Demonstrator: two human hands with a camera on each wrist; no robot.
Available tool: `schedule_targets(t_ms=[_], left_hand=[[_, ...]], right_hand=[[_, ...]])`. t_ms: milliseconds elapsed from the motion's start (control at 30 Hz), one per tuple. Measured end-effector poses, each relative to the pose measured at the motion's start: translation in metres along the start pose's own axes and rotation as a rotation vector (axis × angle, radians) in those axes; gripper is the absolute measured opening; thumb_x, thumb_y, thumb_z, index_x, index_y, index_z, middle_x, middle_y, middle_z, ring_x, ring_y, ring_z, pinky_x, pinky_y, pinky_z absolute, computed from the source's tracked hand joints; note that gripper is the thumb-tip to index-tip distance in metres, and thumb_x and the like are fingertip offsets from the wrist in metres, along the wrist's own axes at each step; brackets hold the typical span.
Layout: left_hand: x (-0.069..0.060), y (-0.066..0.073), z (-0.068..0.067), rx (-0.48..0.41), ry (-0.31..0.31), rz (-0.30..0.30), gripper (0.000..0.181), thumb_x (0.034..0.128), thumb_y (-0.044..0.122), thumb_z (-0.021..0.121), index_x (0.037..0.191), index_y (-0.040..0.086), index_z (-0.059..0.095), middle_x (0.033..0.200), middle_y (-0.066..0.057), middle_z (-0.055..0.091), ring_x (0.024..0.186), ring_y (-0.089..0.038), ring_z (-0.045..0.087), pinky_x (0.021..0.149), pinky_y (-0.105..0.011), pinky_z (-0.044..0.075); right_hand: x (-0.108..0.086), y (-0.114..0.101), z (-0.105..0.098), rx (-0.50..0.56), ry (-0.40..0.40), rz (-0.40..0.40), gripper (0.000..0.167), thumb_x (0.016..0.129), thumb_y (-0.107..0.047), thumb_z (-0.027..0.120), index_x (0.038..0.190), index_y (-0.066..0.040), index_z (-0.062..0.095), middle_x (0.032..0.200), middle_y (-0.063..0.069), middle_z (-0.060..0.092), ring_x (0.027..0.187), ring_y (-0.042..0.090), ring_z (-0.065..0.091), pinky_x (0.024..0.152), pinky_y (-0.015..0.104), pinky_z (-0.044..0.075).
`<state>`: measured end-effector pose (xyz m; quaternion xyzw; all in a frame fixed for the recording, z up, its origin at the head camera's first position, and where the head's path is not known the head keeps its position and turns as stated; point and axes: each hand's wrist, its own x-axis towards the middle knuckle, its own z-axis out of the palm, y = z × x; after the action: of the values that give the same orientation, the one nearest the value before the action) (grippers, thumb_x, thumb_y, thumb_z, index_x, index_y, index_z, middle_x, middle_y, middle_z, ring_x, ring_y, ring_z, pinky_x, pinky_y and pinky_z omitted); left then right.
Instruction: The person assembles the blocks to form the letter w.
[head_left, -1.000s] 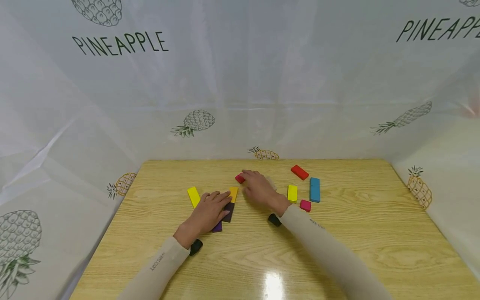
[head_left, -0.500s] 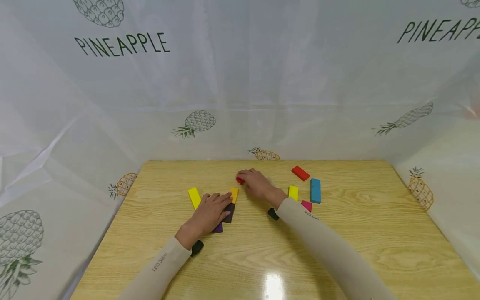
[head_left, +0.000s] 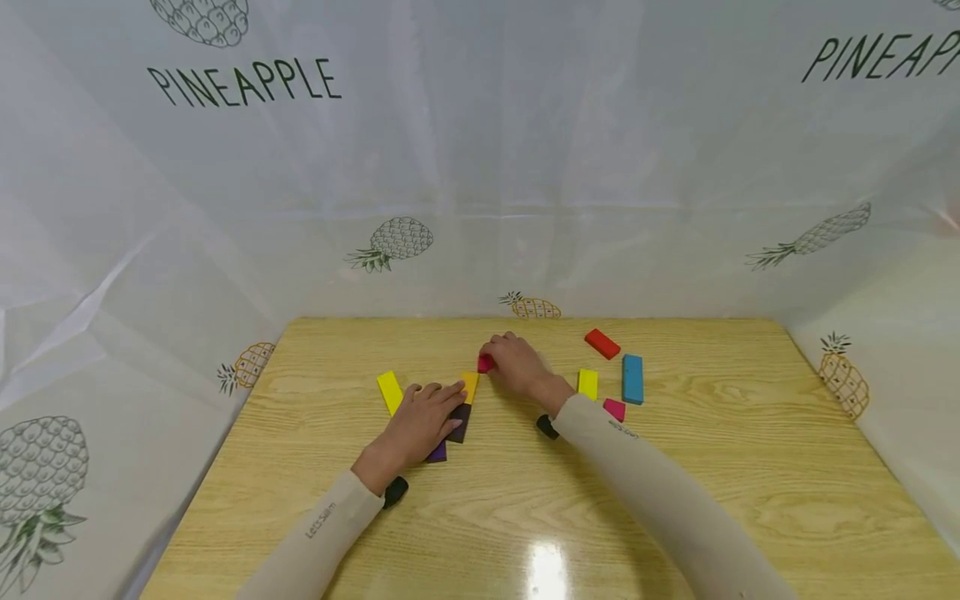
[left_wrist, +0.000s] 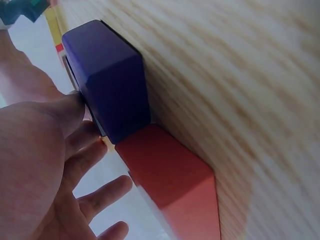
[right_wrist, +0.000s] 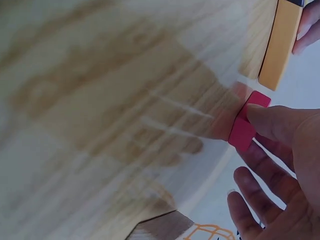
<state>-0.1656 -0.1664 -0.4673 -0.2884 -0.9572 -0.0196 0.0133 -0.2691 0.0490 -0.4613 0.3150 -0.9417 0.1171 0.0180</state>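
Observation:
My right hand (head_left: pixel 517 367) pinches a small pink block (head_left: pixel 485 364) near the table's far side. In the right wrist view, the thumb lies on this pink block (right_wrist: pixel 243 130), a short gap from the end of an orange block (right_wrist: pixel 280 45). My left hand (head_left: pixel 418 423) rests over a group of blocks with its fingers spread. Around it show the orange block (head_left: pixel 470 385), a dark block (head_left: pixel 460 425), a purple block (head_left: pixel 437 452) and a yellow block (head_left: pixel 388 390). In the left wrist view, the thumb touches the purple block (left_wrist: pixel 112 80), which meets a red block (left_wrist: pixel 175 175).
To the right lie a red block (head_left: pixel 602 343), a blue block (head_left: pixel 633 379), a short yellow block (head_left: pixel 587 383) and another pink block (head_left: pixel 615 409). A pale wooden block is mostly hidden behind my right hand. A pineapple-print sheet (head_left: pixel 480 183) surrounds the wooden table (head_left: pixel 712 467).
My right hand has taken hold of the small pink block, turned it and drawn it slightly nearer the orange block. My left hand has stayed in place.

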Motion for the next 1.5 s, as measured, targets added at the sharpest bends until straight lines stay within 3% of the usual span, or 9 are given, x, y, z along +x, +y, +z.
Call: schedule_targets(t_ms=[400, 833, 1167, 1500], left_hand=[[-0.001, 0.001, -0.001, -0.026, 0.004, 0.001, 0.049, 0.1087, 0.033, 0.061, 0.153, 0.011, 0.059, 0.162, -0.006, 0.050, 0.139, -0.034, 0.052, 0.111, -0.060, 0.039], [-0.001, 0.000, 0.000, -0.019, 0.009, 0.002, 0.049, 0.1085, 0.033, 0.061, 0.153, 0.011, 0.058, 0.162, -0.005, 0.050, 0.138, -0.033, 0.053, 0.111, -0.060, 0.040], [0.000, -0.001, 0.000, -0.018, 0.001, -0.002, 0.050, 0.1087, 0.034, 0.060, 0.153, 0.012, 0.058, 0.162, -0.005, 0.050, 0.139, -0.033, 0.052, 0.111, -0.060, 0.040], [0.000, 0.000, -0.002, -0.033, -0.009, -0.003, 0.049, 0.1091, 0.032, 0.060, 0.153, 0.012, 0.058, 0.163, -0.006, 0.049, 0.139, -0.033, 0.052, 0.111, -0.059, 0.039]], right_hand=[[-0.014, 0.001, -0.001, 0.049, 0.080, -0.003, 0.025, 0.095, -0.009, 0.081, 0.118, -0.004, 0.077, 0.115, 0.012, 0.074, 0.104, 0.033, 0.064, 0.095, 0.046, 0.055], [-0.013, 0.001, 0.004, 0.044, 0.053, 0.007, 0.022, 0.098, -0.011, 0.078, 0.120, -0.008, 0.077, 0.116, 0.010, 0.073, 0.105, 0.032, 0.064, 0.097, 0.046, 0.055], [-0.013, 0.000, 0.006, 0.048, 0.076, 0.003, 0.025, 0.096, -0.011, 0.080, 0.121, -0.006, 0.077, 0.117, 0.011, 0.073, 0.105, 0.032, 0.065, 0.096, 0.045, 0.056], [-0.040, 0.010, -0.011, 0.092, 0.107, 0.022, 0.038, 0.094, -0.009, 0.080, 0.130, 0.001, 0.072, 0.129, 0.016, 0.069, 0.116, 0.037, 0.063, 0.103, 0.051, 0.052]])
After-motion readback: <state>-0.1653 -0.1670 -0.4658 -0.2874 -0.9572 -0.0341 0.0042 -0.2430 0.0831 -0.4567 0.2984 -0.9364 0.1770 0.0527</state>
